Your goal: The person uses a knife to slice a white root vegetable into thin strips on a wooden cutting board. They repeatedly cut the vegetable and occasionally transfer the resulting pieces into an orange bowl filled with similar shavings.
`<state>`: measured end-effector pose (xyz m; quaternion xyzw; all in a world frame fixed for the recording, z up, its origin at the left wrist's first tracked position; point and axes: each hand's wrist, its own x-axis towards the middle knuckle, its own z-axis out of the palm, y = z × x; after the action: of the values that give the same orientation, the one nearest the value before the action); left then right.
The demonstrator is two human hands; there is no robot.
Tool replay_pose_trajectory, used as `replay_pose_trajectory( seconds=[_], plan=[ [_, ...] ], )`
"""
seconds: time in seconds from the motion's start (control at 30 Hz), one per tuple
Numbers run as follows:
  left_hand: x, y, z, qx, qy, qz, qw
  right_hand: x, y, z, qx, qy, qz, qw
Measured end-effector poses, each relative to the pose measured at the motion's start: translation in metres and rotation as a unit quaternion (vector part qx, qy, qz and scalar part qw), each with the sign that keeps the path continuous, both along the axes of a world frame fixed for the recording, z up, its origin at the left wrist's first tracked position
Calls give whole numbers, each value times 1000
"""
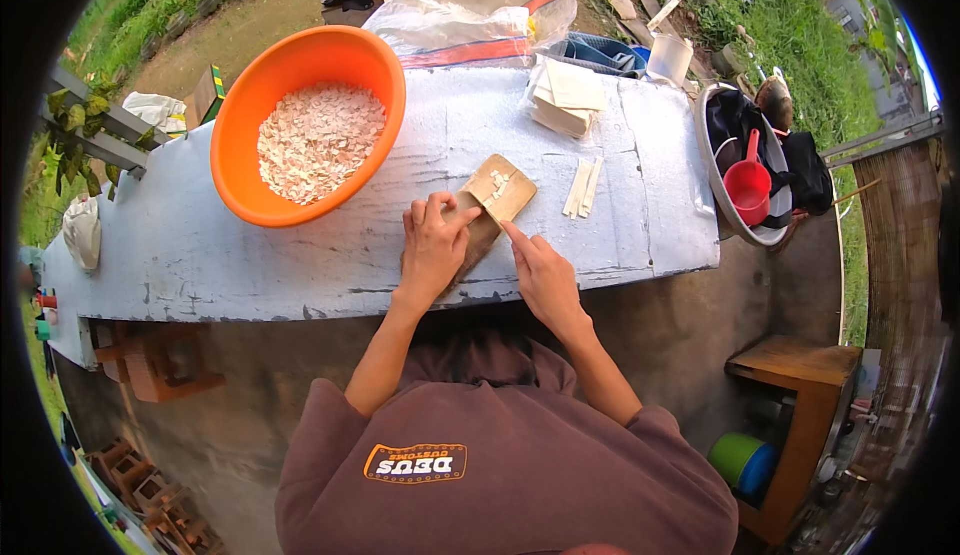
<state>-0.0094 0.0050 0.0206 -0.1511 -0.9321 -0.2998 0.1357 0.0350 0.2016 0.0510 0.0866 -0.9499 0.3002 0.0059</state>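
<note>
A small wooden board (517, 191) lies slanted near the front edge of the table, with several small pale cut pieces (496, 183) on its far end. My left hand (436, 247) presses its fingertips on pale strips (456, 206) on the board; the fingers partly hide them. In my right hand (546, 273) is a thin knife (489, 214), its blade lying across the board beside the left fingertips. The knife's handle is hidden in the grip. To the right of the board lie several loose pale strips (581, 189).
A large orange basin (236, 142) holds many small pale pieces (322, 142). Stacked pale sheets (566, 97) sit at the back of the silver-covered table (225, 270). Beyond the table's right end is a grey tub (709, 142) with a red dipper (748, 183). A clear plastic sack (465, 14) lies behind.
</note>
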Motion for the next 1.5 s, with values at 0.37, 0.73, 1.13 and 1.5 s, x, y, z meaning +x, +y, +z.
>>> replay_pose_trajectory(
  seconds=[0.37, 0.73, 1.13, 1.5],
  plan=[
    [4, -8, -1, 5, 1, -6, 1000, -25, -17, -17, -63, 50, 1, 997],
    [10, -10, 1, -8, -7, -13, 1000, -9, -21, -15, 4, 2, 4, 1000],
    [12, -14, -1, -10, 3, -3, 1000, 8, -22, -12, 29, -15, 10, 999],
    [17, -21, -5, 12, -14, 5, 1000, 13, -17, -11, 8, -7, 34, 999]
  ],
)
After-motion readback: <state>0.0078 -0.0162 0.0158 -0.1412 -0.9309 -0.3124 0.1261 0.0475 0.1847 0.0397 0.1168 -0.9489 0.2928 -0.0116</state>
